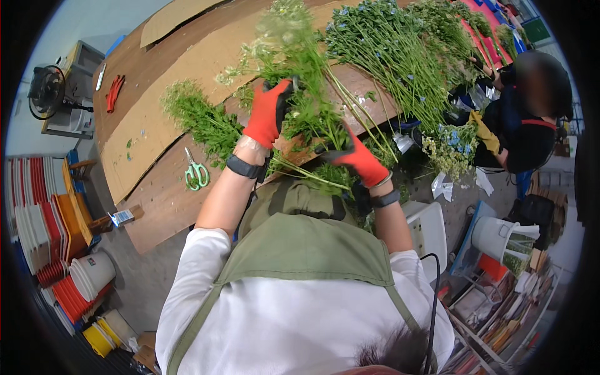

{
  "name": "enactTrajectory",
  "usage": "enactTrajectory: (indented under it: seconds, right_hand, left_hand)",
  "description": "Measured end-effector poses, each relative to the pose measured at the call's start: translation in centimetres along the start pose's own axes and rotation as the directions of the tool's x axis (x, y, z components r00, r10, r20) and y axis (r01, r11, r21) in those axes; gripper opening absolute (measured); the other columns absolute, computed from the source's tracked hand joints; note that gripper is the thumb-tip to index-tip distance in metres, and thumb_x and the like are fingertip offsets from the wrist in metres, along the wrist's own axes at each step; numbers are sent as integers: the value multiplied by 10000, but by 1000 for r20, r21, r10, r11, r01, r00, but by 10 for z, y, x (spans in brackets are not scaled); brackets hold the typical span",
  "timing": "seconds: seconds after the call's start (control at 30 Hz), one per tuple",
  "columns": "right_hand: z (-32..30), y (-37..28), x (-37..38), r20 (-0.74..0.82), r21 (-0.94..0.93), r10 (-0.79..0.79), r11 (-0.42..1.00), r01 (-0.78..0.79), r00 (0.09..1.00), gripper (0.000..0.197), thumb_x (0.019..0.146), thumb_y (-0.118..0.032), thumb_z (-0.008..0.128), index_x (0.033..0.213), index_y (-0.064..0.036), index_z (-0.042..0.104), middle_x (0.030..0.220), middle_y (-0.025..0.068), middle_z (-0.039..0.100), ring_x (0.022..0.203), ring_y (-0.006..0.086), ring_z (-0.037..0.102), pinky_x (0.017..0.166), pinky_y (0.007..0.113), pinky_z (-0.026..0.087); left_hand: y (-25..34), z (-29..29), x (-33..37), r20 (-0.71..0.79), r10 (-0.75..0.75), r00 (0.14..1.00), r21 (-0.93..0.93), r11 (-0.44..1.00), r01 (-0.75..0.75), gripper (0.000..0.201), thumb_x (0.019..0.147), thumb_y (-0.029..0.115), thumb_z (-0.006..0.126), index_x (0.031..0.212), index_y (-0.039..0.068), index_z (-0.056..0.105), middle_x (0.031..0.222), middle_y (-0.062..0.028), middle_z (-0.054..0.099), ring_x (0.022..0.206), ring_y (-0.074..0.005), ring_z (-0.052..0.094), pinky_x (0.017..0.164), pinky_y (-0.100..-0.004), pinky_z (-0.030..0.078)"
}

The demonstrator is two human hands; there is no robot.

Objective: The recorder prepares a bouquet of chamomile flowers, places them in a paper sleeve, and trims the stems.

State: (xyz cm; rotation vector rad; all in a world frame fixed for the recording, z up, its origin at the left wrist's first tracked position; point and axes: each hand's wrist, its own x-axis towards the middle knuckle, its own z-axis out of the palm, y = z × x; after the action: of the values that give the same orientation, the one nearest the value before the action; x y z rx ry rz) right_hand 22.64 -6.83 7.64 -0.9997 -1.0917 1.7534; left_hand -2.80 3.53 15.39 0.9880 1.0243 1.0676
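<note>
Olive apron bib (306, 250) and white shirt (294, 325) fill the space closest in, with a tuft of dark hair (390, 355) at the bottom edge. Past them, the wearer's two gloved hands are busy at a brown table (159, 219). I see the left hand (270, 111), in a red and black glove, with its fingers curled around a white-flowered bunch (290, 47), whose blurred tops rise beyond it over the table. The right hand (357, 157), gloved alike, sits lower beside the stems, thumb and forefinger apart; whether its other fingers pinch any stalks, I cannot tell. Just left of the left forearm lies a leafy bundle (203, 119), and nearer the table's edge, green-handled scissors (196, 175). Long cardboard (140, 140) covers part of the tabletop, with a pair of red gloves (114, 94) beyond it. To the right, a heap of blue-flowered stems (381, 53) spreads toward a co-worker (531, 125) in dark clothes, whose yellow glove (485, 132) is at a smaller blue and pale bunch (453, 147).
</note>
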Motion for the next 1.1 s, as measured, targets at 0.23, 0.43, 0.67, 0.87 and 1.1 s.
enactTrajectory:
  seconds: [0.23, 0.43, 0.67, 0.87, 1.1]
  right_hand:
    - [28, -23, -15, -279, 32, 79, 997, -73, 957, 336, 1036, -179, 505, 1311, 10, 541, 825, 103, 711, 636, 168, 651, 553, 278, 505]
    - [39, -25, -11, -445, -16, -49, 999, 47, 894, 349, 1035, -177, 509, 1330, 9, 533, 813, 92, 704, 593, 142, 611, 528, 268, 475]
    - [46, 2, -21, -514, -471, -309, 881, 37, 800, 363, 976, -100, 639, 1313, 19, 578, 864, 110, 717, 663, 208, 659, 571, 317, 494]
    - [61, -17, -27, -274, -880, -654, 466, 90, 705, 412, 892, -138, 769, 1248, 16, 631, 889, 215, 690, 747, 391, 666, 656, 429, 500]
    - [63, -21, -24, -314, -887, -577, 461, -16, 754, 468, 861, -141, 798, 1275, 0, 631, 867, 211, 675, 718, 378, 643, 632, 412, 483]
  left_hand:
    - [5, -4, -8, -320, 47, 946, -156, 983, -101, 444, 946, 223, 748, 1322, 28, 615, 1134, -24, 650, 924, -111, 594, 765, -257, 505]
    - [15, 13, -39, -340, 577, 742, 491, 782, -384, 628, 848, 196, 846, 1399, 63, 577, 1147, -53, 621, 771, -113, 521, 708, -268, 482]
    - [24, 47, -36, -64, 660, 748, 723, 548, -422, 828, 765, 183, 881, 1484, 75, 483, 1226, -147, 639, 943, -275, 659, 797, -370, 539]
    - [19, 47, -34, -143, 608, 781, 714, 610, -344, 797, 733, 139, 868, 1438, 52, 508, 1268, -204, 650, 1150, -380, 655, 953, -417, 533]
    - [29, 38, -28, -116, 627, 771, 873, 434, -222, 764, 616, 104, 908, 1299, 70, 567, 1143, -158, 666, 1030, -390, 662, 824, -459, 532]
